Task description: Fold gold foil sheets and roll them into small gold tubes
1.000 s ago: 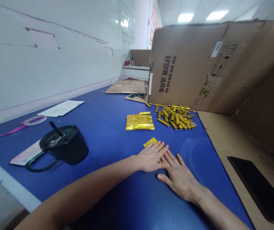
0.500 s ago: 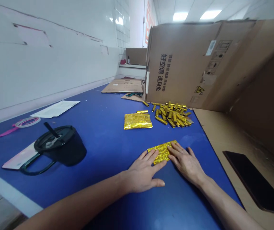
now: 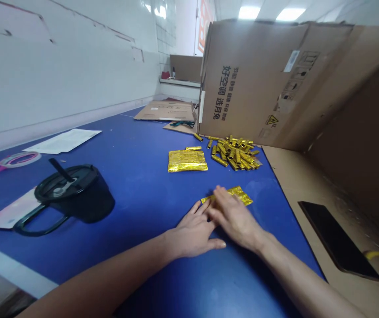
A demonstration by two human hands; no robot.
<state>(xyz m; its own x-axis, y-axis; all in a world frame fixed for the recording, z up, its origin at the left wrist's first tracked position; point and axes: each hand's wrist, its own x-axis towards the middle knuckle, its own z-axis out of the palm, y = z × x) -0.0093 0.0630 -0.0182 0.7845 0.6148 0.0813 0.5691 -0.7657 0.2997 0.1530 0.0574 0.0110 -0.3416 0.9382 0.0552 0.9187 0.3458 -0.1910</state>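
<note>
Leftmost on the blue tabletop [image 3: 136, 150], a roll of tape [image 3: 20, 160] lies beside a strip of pink. Next come a pinkish card [image 3: 9, 211], partly behind the handle of a dark mug [image 3: 93, 198], and a white paper [image 3: 65, 140] farther back. The mug has a lid with a straw standing at a slant. Toward the back lies flat cardboard [image 3: 166, 110].

Near the middle rests a gold stack [image 3: 187, 161], with one thin gold roll [image 3: 193, 148] just behind it. Closer in, the left hand [image 3: 194, 236] lies palm down, its grip flat, thumb held apart, fingertips at the near left edge of a gold sheet [image 3: 242, 194]. The sheet lies on the tabletop, partly covered by the right hand [image 3: 234, 218], whose grip is extended, fingers close together and pinching nothing; it overlaps the left fingers, though contact is unclear.

Behind, a pile of gold rolls [image 3: 237, 157] sits before a big carton [image 3: 255, 88]. Far right, a black slab [image 3: 335, 234] lies on brown board [image 3: 282, 176].
</note>
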